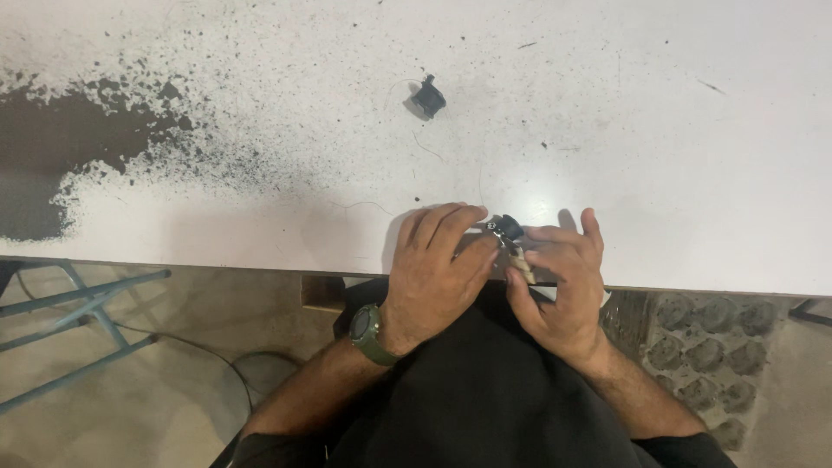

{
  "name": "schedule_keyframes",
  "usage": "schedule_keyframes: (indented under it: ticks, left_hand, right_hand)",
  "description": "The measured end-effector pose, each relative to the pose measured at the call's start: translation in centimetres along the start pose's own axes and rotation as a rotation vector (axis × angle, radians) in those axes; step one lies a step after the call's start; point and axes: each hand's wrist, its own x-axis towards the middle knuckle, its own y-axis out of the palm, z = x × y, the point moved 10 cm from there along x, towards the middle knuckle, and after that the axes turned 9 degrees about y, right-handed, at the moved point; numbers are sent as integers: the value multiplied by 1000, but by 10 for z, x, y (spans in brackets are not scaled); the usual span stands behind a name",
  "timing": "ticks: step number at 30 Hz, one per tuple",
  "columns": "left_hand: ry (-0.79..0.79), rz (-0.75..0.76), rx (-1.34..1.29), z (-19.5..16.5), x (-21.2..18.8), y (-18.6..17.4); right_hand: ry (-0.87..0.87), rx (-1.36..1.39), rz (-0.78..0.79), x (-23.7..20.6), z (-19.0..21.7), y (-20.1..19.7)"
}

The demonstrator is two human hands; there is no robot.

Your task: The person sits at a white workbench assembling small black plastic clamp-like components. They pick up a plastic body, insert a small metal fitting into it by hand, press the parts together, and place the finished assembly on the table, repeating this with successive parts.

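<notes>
Small black-capped part (508, 229) at table edge (217, 258)

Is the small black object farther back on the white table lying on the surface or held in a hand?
Lying on the surface: the small black object rests alone on the white table, away from both hands.

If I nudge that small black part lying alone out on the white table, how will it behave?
The small black part looks tiny, so probably light and easily slid. A thin thread seems to trail from it and may drag along. Its blocky shape suggests it won't roll far.
</notes>
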Motion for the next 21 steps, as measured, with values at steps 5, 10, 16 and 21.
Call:
schedule_keyframes:
  ticks: [5,10,16,21]
  left_hand:
    - [4,-35,-5,1,-4,-1]
    - [-17,-42,-23,2,-5,-2]
    - [-7,-54,-72,4,-4,-1]
    - [106,26,78,-8,-3,6]
  right_hand:
    - [-26,-104,15,3,6,4]
    - [9,-76,-24,7,6,1]
    - [10,-75,-16,7,6,3]
    - [2,-54,-20,7,5,3]
